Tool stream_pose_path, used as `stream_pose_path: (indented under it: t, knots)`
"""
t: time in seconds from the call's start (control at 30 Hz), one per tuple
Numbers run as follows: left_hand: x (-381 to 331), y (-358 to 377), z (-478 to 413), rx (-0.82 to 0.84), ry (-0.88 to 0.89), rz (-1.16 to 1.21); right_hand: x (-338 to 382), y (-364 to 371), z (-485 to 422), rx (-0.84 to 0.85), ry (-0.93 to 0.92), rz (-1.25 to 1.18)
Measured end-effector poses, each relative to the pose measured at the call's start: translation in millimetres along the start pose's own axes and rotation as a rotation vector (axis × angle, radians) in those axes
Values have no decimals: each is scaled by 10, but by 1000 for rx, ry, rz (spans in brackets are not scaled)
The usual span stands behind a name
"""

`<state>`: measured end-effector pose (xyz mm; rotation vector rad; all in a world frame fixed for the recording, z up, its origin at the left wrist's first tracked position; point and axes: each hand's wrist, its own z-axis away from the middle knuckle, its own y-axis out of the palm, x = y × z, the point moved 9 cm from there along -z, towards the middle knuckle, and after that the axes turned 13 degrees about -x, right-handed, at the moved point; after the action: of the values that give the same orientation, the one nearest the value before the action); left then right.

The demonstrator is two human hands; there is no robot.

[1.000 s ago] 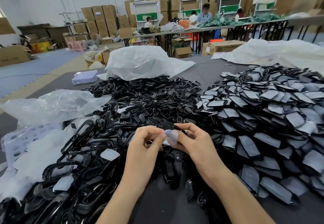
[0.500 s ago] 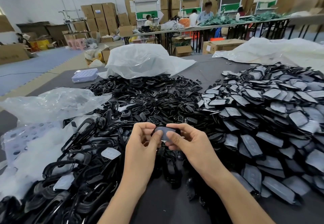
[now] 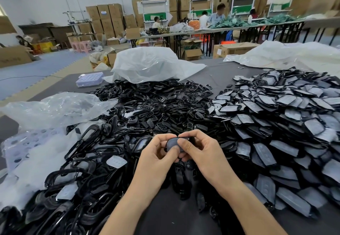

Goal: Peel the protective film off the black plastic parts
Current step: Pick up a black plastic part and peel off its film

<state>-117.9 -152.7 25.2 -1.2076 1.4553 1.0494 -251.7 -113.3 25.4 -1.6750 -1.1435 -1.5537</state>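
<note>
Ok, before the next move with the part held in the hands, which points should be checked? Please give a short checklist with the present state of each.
1. Grip on both sides: ok. The left hand and right hand both pinch the part.
2. Film present: ok. Grey film covers the part's face.
3. Film edge lifted: cannot tell. Fingertips hide the edge.
4. Part clear of the piles: ok. It is held above them.
5. Next parts close by: ok. The filmed pile lies to the right.
6. Place for waste: ok. A loose film already lies to the left.
</note>
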Motion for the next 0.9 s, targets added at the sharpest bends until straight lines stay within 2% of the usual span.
stream_pose_path:
  t: [0.17, 0.47, 0.67, 0.9]
  knots:
    - [24, -11, -1, -35, -48, 85, -6, -57, -22, -26, -33, 103]
    - [-44, -13, 23, -71, 50, -41, -4, 51, 25, 17, -53, 111]
    - [-130, 31, 101, -8, 82, -54, 25, -7, 19, -33, -58, 119]
    - [-130, -17, 53, -60, 138, -171, 40, -19, 39, -39, -56, 126]
